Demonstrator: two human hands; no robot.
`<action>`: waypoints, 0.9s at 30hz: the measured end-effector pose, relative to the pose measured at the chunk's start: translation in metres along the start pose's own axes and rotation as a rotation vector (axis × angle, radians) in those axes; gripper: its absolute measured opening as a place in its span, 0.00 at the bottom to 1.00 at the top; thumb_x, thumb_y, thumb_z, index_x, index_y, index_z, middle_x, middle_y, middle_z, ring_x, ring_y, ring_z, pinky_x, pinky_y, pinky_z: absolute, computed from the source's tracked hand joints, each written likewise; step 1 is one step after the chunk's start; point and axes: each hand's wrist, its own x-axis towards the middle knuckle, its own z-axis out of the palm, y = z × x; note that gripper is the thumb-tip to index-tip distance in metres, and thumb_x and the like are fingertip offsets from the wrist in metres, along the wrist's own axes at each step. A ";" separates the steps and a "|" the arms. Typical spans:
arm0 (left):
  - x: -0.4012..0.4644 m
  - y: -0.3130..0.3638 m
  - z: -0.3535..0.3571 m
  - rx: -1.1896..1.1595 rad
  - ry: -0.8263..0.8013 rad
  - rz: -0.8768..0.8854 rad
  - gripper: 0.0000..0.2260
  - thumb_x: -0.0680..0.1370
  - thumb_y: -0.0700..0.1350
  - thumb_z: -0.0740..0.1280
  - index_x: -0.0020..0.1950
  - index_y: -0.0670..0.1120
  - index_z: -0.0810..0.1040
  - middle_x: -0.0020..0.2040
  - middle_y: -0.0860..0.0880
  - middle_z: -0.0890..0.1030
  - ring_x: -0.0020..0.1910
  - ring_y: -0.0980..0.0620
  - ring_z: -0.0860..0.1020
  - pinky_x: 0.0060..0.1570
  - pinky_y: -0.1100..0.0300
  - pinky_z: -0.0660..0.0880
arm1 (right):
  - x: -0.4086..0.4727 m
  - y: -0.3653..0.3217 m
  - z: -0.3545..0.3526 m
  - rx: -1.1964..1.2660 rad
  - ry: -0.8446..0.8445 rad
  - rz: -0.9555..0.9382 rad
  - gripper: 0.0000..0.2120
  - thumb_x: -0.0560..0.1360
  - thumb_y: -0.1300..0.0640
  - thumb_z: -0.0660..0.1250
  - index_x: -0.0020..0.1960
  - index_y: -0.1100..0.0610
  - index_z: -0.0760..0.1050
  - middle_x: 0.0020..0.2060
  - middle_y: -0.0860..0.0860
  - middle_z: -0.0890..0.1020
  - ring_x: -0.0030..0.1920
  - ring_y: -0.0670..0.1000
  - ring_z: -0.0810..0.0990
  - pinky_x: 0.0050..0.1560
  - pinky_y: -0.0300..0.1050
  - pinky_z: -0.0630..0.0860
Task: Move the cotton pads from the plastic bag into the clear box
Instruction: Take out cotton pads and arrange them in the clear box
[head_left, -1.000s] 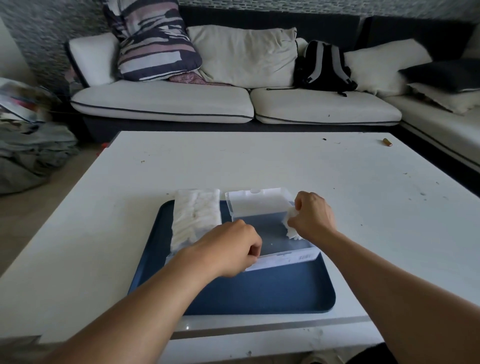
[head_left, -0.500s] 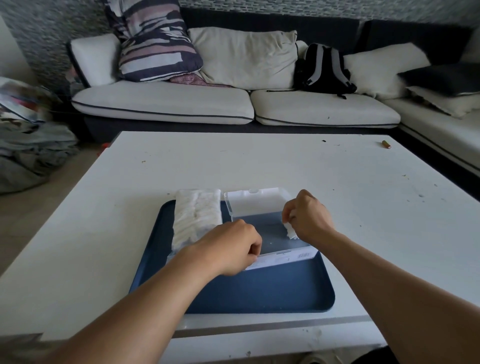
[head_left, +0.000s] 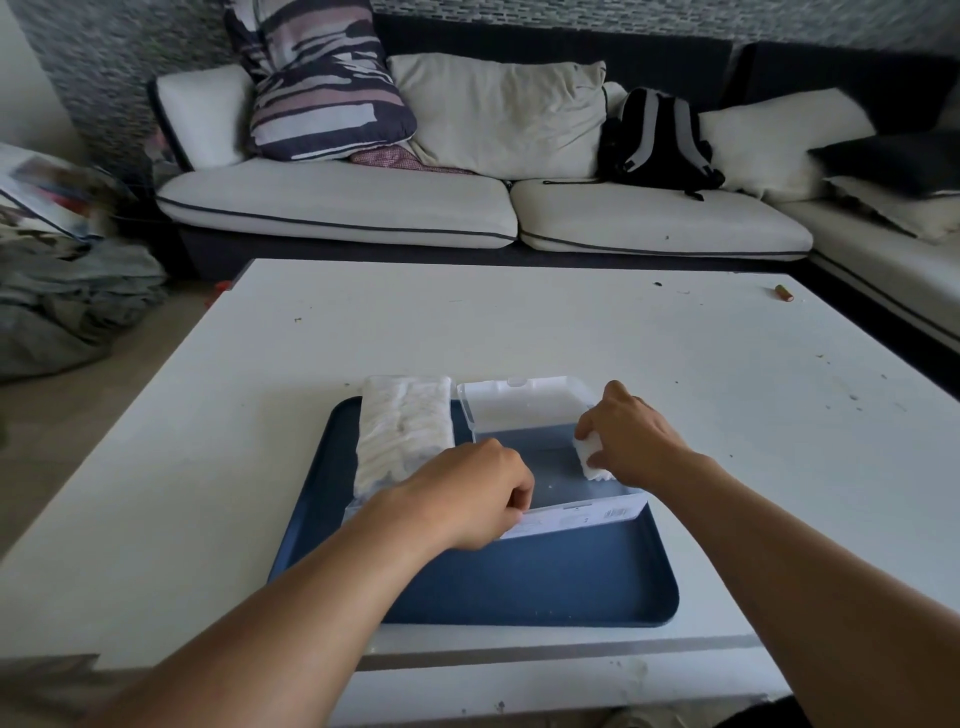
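Hands (head_left: 628, 441) at clear box (head_left: 550, 452), lengthwise front-to-back

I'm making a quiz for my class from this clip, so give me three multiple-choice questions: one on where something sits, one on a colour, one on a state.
1. Where does the plastic bag of white cotton pads lie?
A. on the sofa
B. on the tray, left of the clear plastic box
C. on the floor

2. What colour is the flat rectangular tray?
A. dark blue
B. red
C. yellow

3. What is the right hand doing?
A. resting flat on the table
B. pointing at the backpack
C. gripping a small stack of white pads at the box

Answers: 1 B, the bag lies beside the box's left wall; 2 A, its bare front shows blue; 3 C, fingers close round pads over the box.
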 end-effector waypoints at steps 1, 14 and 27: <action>0.000 0.000 0.000 0.001 0.000 0.003 0.05 0.79 0.42 0.67 0.46 0.49 0.82 0.41 0.54 0.81 0.42 0.51 0.80 0.41 0.57 0.76 | 0.000 0.000 -0.001 -0.013 -0.004 -0.007 0.17 0.72 0.56 0.78 0.60 0.49 0.81 0.49 0.48 0.63 0.44 0.51 0.70 0.44 0.42 0.71; -0.014 -0.022 -0.023 -0.204 0.149 -0.020 0.13 0.73 0.51 0.77 0.56 0.52 0.82 0.52 0.56 0.82 0.51 0.58 0.79 0.56 0.59 0.77 | -0.010 -0.018 -0.050 0.319 0.310 -0.016 0.08 0.74 0.49 0.75 0.51 0.47 0.83 0.48 0.49 0.74 0.42 0.49 0.75 0.44 0.40 0.68; -0.077 -0.079 -0.030 0.194 -0.020 -0.515 0.25 0.63 0.69 0.75 0.41 0.53 0.68 0.41 0.54 0.75 0.40 0.50 0.76 0.34 0.57 0.67 | -0.060 -0.147 -0.014 0.250 -0.253 -0.579 0.11 0.80 0.61 0.61 0.57 0.58 0.80 0.52 0.55 0.83 0.46 0.54 0.77 0.46 0.42 0.70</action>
